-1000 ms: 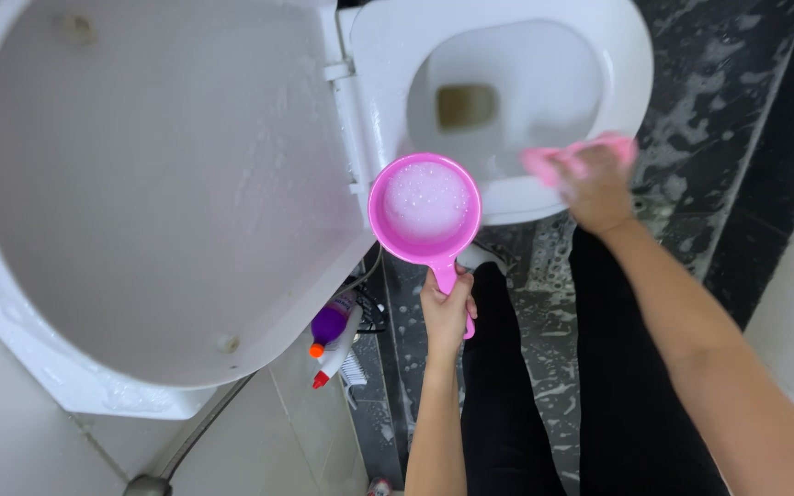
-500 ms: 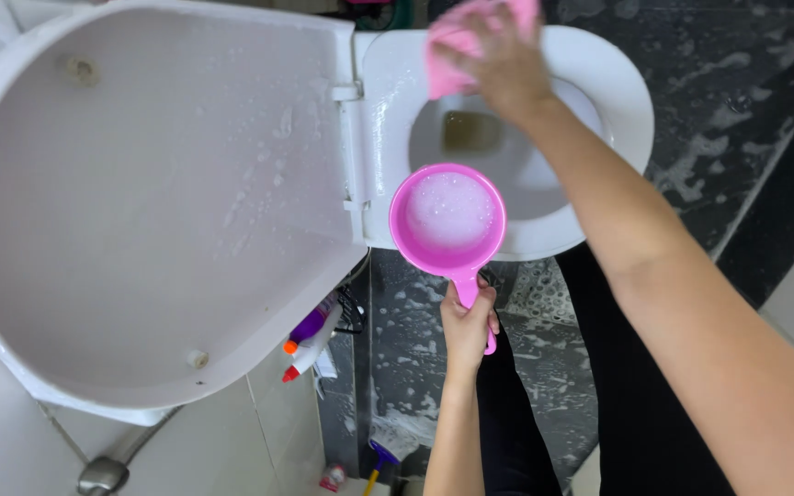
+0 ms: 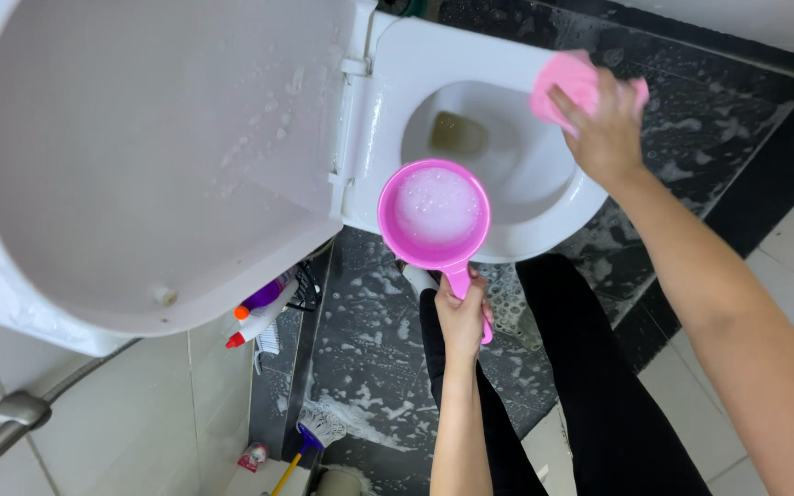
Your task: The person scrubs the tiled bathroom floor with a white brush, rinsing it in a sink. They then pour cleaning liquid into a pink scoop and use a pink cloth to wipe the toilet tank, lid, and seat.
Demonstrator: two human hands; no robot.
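Observation:
My left hand [image 3: 462, 316] grips the handle of a pink scoop [image 3: 435, 213] filled with soapy, foamy water, held level over the near edge of a white toilet seat [image 3: 434, 64]. My right hand [image 3: 605, 128] presses a pink sponge [image 3: 570, 81] against the seat's far right rim. The bowl [image 3: 470, 138] is open, with murky water at its bottom. The raised white lid [image 3: 140, 156] fills the left of the view and carries droplets and foam specks.
The dark stone floor [image 3: 360, 349] is wet with soap suds. Cleaning bottles [image 3: 259, 312] stand beside the toilet base, with a brush or mop head [image 3: 319, 427] lower down. A metal pipe [image 3: 11, 418] runs at the lower left. My dark-trousered legs [image 3: 590, 386] stand below.
My right hand has slid the pink sponge along the seat rim, from its far edge to its right side. The scoop stays in my left hand, nearly unmoved.

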